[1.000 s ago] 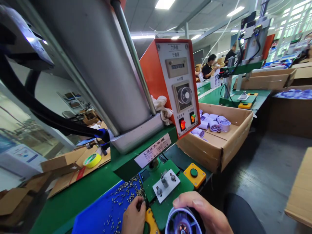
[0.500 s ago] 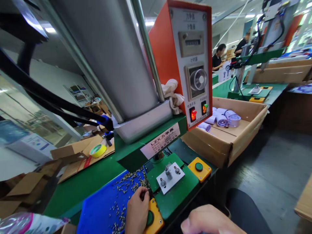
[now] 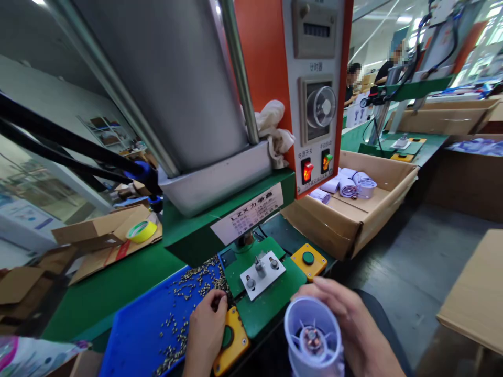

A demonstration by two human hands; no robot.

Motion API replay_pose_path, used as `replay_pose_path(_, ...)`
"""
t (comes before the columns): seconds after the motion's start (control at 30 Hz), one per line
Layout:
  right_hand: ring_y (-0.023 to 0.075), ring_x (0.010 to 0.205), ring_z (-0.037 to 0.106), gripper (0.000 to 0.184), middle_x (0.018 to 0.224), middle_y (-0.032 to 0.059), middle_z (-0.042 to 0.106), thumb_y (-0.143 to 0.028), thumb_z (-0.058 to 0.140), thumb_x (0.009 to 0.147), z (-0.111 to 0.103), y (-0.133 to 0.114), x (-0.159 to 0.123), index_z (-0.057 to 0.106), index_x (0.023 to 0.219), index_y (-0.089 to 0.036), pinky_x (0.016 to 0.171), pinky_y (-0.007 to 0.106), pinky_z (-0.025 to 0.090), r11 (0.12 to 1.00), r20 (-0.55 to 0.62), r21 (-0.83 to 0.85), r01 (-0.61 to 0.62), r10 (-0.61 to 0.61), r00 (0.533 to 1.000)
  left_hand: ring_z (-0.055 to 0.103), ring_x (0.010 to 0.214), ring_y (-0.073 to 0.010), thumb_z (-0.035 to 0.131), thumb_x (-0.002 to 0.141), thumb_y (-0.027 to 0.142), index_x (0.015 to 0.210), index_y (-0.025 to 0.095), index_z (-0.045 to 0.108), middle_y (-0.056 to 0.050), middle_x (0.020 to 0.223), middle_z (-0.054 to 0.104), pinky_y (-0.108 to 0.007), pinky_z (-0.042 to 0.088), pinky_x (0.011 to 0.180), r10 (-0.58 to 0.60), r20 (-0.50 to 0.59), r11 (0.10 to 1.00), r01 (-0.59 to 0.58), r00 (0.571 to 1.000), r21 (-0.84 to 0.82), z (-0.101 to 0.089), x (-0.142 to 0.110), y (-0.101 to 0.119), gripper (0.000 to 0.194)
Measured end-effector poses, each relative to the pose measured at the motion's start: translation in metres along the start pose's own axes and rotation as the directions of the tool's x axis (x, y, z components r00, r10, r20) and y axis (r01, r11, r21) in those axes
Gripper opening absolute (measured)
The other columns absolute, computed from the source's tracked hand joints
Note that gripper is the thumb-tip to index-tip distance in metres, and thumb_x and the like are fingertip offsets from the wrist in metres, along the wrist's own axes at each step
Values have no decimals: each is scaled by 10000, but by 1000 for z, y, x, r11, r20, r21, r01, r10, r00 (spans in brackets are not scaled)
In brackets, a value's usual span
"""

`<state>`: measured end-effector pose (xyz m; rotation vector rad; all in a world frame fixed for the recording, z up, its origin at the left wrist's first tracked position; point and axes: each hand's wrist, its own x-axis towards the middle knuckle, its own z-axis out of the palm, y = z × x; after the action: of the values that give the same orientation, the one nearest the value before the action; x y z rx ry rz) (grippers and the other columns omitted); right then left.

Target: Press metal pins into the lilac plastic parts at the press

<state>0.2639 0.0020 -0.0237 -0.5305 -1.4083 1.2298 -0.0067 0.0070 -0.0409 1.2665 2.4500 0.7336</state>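
Observation:
My right hand (image 3: 349,319) grips a pale lavender plastic cylinder (image 3: 313,340) with its open end facing me. Inside it, ribs run to a hub with a coppery metal piece in the centre. My left hand (image 3: 208,324) is at the right edge of a blue tray (image 3: 133,330), thumb and fingers curled together; whatever they pinch is hidden. Small brass-coloured metal pieces (image 3: 206,277) lie scattered over that tray. Just right of the left hand is a yellow box with a green button (image 3: 231,340). Between the hands stands the press's metal fixture plate (image 3: 262,275) with an upright pin.
The press cylinder (image 3: 165,94) and orange control box (image 3: 259,68) rise above the fixture. Another yellow button box (image 3: 312,261) sits at right, beside a carton (image 3: 353,230) holding several lavender cylinders. Yellow tape (image 3: 142,231) lies on cardboard at left. Two people are farther back.
My right hand has brought the lavender cylinder up into view from below. The left hand stays curled at the tray's edge. The camera view has shifted.

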Motion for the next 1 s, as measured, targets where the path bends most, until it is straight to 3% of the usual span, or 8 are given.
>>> replay_pose_path(0.13,195,692,702,693,976,123,696,-651,589,763,-7,66,-31,555,1227,-137,566,298,594,898,93,303,-320,307,947,615,798,-207,424,760,391,799,228,621,-31,831,695,-300,424,738,0,3,1000,0,1000,5,1,2,0,259)
replay_pose_path(0.23,146,404,606,588,588,56,655,-597,395,897,-6,119,-53,665,853,-76,344,252,506,733,162,351,-582,565,809,609,788,-209,422,755,405,801,233,621,-30,827,694,-298,416,721,-9,7,1000,9,1000,14,1,2,2,267)
replay_pose_path(0.43,126,469,582,663,784,62,681,-666,658,678,-24,160,-66,575,1134,-191,373,198,432,552,-18,357,-753,810,586,606,791,-206,412,748,414,804,243,610,-25,826,688,-295,408,713,-15,29,999,14,999,37,1,2,3,267)
replay_pose_path(0.5,140,513,598,769,818,67,679,-666,703,628,-27,153,-64,531,1211,-195,439,228,467,585,75,312,-749,771,633,606,784,-206,411,749,426,810,245,609,-23,822,686,-298,408,711,-22,31,999,20,999,34,1,2,3,274)
replay_pose_path(0.6,218,875,661,894,1077,84,658,-571,842,492,-26,126,-58,508,1259,-255,761,302,525,760,254,259,-596,542,801,606,781,-207,408,749,441,812,245,608,-24,821,684,-302,411,715,-26,34,999,25,999,30,1,4,1,287)
replay_pose_path(0.7,255,1062,604,690,1142,89,635,-558,811,575,-22,92,-49,596,1169,-281,917,338,467,865,323,217,-453,375,869,605,773,-206,412,741,439,800,244,608,-25,809,682,-298,412,707,-28,32,999,28,999,18,1,4,1,282)
replay_pose_path(0.87,227,1080,585,609,1125,66,625,-537,789,629,-21,65,-42,593,1168,-334,937,308,449,898,348,208,-388,303,887,610,776,-206,420,730,433,791,239,613,-28,801,687,-295,415,710,-22,16,1000,22,1000,0,2,2,3,281)
replay_pose_path(1.0,237,1079,583,754,1216,71,570,-586,784,580,-24,85,-57,531,1237,-316,919,307,463,857,378,156,-491,408,831,602,775,-199,412,741,433,794,244,608,-20,804,680,-292,410,718,-19,16,1000,19,1000,-1,3,1,3,278)
